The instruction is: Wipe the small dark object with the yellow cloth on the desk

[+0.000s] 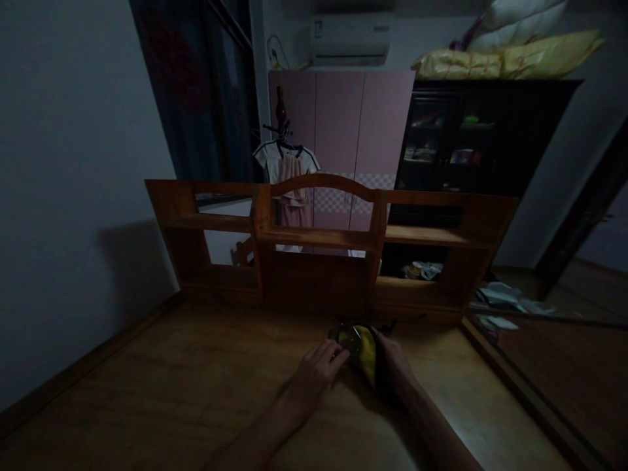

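A small yellow and dark object (362, 345) lies on the wooden desk top (196, 379), close to the foot of the shelf unit. My right hand (392, 366) wraps around its right side, fingers curled onto it. From the left, my left hand (316, 376) reaches in with its fingertips touching a round dark part (345, 337) of the object. The room is dim, so I cannot make out what the object is.
A wooden shelf unit (318, 239) with open compartments stands along the back of the desk. A wall runs on the left. Behind are a pink wardrobe (343, 131), hanging clothes (287, 173) and a dark cabinet (471, 137). Papers (500, 297) lie at the right.
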`<state>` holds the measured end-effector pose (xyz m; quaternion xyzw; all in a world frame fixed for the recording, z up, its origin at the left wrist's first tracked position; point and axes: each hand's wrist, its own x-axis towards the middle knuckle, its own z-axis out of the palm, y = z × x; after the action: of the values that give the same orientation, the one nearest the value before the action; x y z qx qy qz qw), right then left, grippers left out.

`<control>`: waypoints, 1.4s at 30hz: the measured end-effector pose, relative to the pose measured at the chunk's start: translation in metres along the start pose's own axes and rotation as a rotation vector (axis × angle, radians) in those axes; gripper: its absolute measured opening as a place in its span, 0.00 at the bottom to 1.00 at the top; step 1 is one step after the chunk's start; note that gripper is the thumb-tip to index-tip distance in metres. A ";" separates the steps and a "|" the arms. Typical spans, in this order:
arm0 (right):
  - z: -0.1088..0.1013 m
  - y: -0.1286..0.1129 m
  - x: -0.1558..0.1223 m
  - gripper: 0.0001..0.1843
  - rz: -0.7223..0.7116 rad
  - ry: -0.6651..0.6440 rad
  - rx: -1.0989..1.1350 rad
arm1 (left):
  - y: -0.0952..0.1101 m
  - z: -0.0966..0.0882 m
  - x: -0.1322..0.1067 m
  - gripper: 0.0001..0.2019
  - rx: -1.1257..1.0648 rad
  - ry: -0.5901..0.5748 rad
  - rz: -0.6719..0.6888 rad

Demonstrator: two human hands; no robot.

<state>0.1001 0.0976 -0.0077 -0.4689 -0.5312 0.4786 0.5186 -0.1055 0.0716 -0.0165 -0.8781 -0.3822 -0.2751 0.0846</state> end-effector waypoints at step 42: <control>0.018 -0.026 -0.032 0.19 -0.418 -0.045 -0.583 | 0.019 0.022 0.009 0.32 -1.490 -0.071 -0.913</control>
<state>0.0827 0.0628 0.0145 -0.4676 -0.7412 0.2005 0.4378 -0.0778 0.0721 -0.0287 -0.4738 -0.4196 -0.4328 -0.6419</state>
